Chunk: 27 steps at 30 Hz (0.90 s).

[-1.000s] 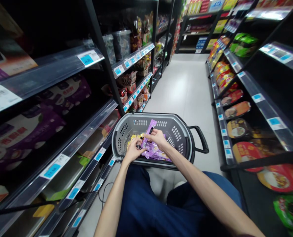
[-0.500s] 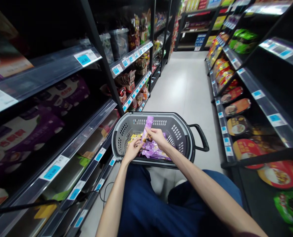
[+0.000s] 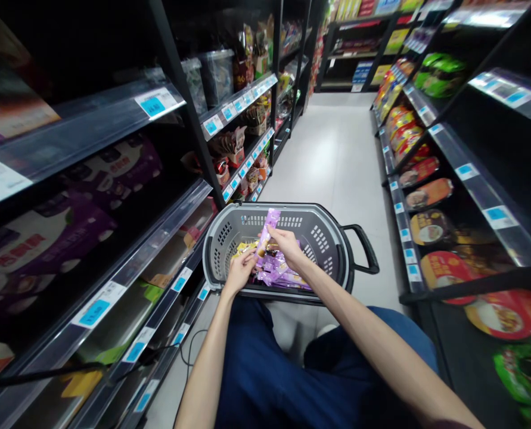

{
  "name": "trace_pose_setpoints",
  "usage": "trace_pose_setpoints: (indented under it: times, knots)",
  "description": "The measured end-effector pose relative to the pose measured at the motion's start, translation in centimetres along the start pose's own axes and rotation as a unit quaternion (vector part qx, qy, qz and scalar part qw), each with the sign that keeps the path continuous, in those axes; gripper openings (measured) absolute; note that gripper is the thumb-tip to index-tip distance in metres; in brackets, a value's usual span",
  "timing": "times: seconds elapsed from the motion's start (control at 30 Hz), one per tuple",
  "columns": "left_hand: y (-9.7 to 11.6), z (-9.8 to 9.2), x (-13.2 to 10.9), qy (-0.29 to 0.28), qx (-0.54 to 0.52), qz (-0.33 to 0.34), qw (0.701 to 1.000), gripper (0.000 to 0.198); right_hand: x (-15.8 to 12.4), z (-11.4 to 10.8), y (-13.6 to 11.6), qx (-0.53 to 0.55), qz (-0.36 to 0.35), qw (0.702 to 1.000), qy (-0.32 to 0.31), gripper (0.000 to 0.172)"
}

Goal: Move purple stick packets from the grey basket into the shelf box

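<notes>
**Left hand (image 3: 241, 269) and right hand (image 3: 287, 243) hold slim purple plastic packet (image 3: 262, 243)**

The left pinches its lower end, the right its upper part, over a grey slotted plastic basket (image 3: 292, 208). Inside, shiny purple packets (image 3: 278, 274) lie toward the near edge, yellow wrappers (image 3: 244, 248) farther left.

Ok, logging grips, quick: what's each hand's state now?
Left hand: holding the lower end of a slim purple plastic packet.
Right hand: holding it higher up.
</notes>
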<state>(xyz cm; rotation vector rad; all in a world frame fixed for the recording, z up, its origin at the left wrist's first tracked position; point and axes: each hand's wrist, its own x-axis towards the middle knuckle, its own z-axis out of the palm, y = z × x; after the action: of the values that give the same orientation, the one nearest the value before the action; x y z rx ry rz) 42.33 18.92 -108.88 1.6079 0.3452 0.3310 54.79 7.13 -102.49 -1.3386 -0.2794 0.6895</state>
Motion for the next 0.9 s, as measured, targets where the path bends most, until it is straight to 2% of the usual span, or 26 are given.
trace_pose_setpoints:
  times: [0.23,0.47,0.63,0.77,0.9]
  knots:
    - [0.2,0.1,-0.1,-0.013,-0.005,-0.007,1.000,0.055,-0.3,0.1,-0.4,0.022,0.020,0.999,0.021,0.059]
    - [0.0,0.1,-0.1,-0.022,-0.012,-0.009,1.000,0.057,-0.3,0.0,-0.5,0.031,0.029,0.999,0.014,0.053]
    - [-0.2,0.0,0.0,-0.006,-0.011,-0.005,1.000,0.056,-0.4,0.0,-0.2,0.005,0.000,1.000,-0.022,0.040]
    - [0.0,0.0,-0.1,-0.006,-0.005,0.002,1.000,0.052,-0.5,0.0,0.6,-0.016,-0.007,0.997,-0.068,0.040]
    - [0.5,0.0,-0.3,-0.016,-0.016,0.009,1.000,0.049,-0.6,-0.1,1.0,-0.018,-0.008,0.997,-0.070,0.041]
